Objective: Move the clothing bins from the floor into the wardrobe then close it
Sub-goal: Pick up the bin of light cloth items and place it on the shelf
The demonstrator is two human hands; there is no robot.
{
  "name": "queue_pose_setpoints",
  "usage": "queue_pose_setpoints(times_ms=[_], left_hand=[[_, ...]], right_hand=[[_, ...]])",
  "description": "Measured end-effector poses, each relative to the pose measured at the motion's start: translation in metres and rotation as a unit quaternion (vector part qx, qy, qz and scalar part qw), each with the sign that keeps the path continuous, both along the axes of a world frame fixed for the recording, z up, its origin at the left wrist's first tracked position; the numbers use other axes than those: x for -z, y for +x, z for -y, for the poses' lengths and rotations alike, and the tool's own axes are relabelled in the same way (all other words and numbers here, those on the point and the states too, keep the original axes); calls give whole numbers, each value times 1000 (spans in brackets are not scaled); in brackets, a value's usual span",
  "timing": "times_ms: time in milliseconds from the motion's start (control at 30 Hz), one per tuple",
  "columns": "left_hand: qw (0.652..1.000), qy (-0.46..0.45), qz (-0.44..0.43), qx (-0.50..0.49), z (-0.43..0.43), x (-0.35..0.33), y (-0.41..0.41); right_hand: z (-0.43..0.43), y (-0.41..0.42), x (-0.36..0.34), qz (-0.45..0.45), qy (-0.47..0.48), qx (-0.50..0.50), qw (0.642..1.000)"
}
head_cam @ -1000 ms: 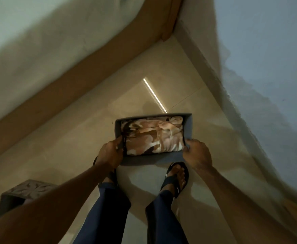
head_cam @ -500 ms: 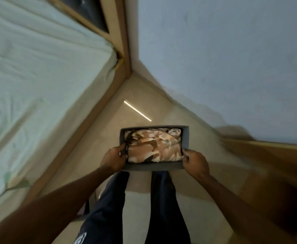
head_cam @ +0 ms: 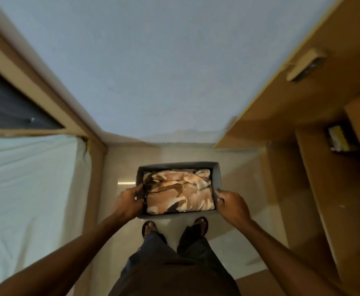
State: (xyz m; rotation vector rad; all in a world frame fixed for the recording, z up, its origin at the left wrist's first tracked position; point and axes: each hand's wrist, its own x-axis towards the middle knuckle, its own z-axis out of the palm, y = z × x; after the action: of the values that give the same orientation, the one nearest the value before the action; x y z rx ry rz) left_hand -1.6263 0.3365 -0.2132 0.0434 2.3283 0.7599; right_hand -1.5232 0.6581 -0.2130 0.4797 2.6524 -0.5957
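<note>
Grey, straight-walled rectangular fabric bin [head_cam: 216, 178] held up in both hands above the floor, in the aisle between bed and wardrobe.

A matt pale blue-grey wall [head_cam: 164, 67] closes the far end. At left lies a bed under a creased pale sheet [head_cam: 25, 189], edged by a brown wooden frame. At right stands the brown flat-panelled wooden wardrobe [head_cam: 315, 189], open, its shelves showing blurred yellow items, its door carrying a pale oblong handle [head_cam: 305, 65]. The glossy beige tiled floor [head_cam: 239, 242] runs between them. The bin is packed with a folded tan, brown and cream camouflage garment [head_cam: 181, 193], soft and rumpled. The left grip [head_cam: 128, 201] clasps the bin's left wall, thumb over the rim; the right grip [head_cam: 232, 204] clasps the right wall. Dark sandals [head_cam: 202, 225] peep out beneath the bin.
</note>
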Motion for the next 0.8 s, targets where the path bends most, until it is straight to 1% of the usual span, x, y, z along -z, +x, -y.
queue_pose_setpoints(times_ms=[67,200,333,500,633,700,800], left_hand=[[999,4,-7,34,-25,-4,-7],[989,31,-50,132,-112,-24,-16],[977,54,-105,180,-208,-44,-27],[957,85,-165,224,-317,-72,-37],[945,103,-169,261,-381,-94,-44],[936,127,-165,283,-423,-104,-54],[910,164,-175,337,-467,-120,-65]], right_hand=[[-20,15,-10,-13,0,42,999],[-80,48,-36,-56,21,153,986],[-150,70,-60,-95,47,231,967],[-238,71,-101,-131,69,291,945],[-302,52,-134,-141,70,311,937],[-343,41,-156,-160,93,330,926],[-397,27,-182,-188,131,347,910]])
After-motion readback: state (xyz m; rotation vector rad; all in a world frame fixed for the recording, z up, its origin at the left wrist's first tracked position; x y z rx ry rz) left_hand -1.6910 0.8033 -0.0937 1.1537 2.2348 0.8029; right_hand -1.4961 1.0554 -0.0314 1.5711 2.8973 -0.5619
